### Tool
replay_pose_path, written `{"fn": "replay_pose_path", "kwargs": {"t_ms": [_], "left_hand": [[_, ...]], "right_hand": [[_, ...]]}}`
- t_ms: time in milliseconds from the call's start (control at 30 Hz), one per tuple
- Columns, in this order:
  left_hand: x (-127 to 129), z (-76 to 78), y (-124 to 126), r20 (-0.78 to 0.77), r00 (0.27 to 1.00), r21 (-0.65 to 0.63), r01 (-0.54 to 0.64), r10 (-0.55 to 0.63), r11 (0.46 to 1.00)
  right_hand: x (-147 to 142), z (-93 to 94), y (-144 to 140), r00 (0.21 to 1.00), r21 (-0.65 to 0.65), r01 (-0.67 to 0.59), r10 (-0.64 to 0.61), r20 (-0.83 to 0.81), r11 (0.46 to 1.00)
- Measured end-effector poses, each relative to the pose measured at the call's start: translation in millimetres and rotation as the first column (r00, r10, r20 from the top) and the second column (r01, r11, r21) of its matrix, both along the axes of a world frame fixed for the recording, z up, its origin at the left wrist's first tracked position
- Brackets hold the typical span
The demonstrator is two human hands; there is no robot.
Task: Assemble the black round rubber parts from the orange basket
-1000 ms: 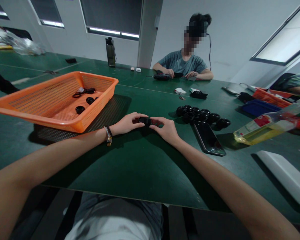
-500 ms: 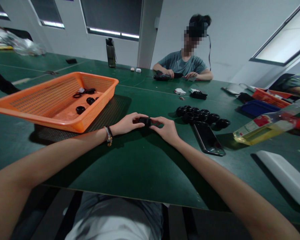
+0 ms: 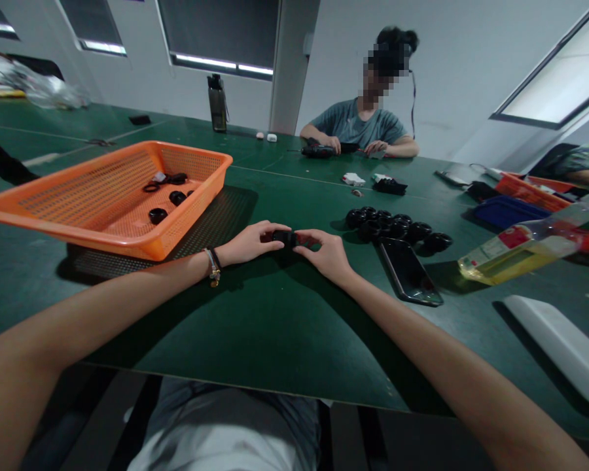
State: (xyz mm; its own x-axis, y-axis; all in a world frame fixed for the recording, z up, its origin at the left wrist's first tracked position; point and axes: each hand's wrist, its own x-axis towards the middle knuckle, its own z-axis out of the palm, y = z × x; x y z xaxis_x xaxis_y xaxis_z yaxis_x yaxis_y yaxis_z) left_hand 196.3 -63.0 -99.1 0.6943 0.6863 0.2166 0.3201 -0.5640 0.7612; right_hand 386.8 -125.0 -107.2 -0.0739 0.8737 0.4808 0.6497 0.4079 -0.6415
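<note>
Between my two hands, just above the green table, is a small black round part; its exact kind is too small and dark to make out. My left hand grips its left side between thumb and fingers. From the right, my right hand pinches its other end with thumb and forefinger. Several similar glossy black round parts stand in a cluster to the right of my right hand. An orange plastic basket left of my hands holds a few black round parts and a black cord.
A phone lies beside the cluster. Farther right are a tilted clear bottle of yellow liquid and a white block. Across the green table sits a person with a power drill. A dark water bottle stands behind the basket.
My hands and the black round part stay almost in the same place. Across the table, the person's head has shifted slightly to the right.
</note>
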Motion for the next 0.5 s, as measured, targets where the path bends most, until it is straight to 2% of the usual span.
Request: {"fn": "replay_pose_path", "kwargs": {"t_ms": [500], "left_hand": [[0.2,-2.4,0.7,0.024,1.0,-0.012,0.011,-0.011,1.0]], "right_hand": [[2.6,-2.3,0.9,0.998,0.058,-0.01,0.007,0.057,0.998]]}}
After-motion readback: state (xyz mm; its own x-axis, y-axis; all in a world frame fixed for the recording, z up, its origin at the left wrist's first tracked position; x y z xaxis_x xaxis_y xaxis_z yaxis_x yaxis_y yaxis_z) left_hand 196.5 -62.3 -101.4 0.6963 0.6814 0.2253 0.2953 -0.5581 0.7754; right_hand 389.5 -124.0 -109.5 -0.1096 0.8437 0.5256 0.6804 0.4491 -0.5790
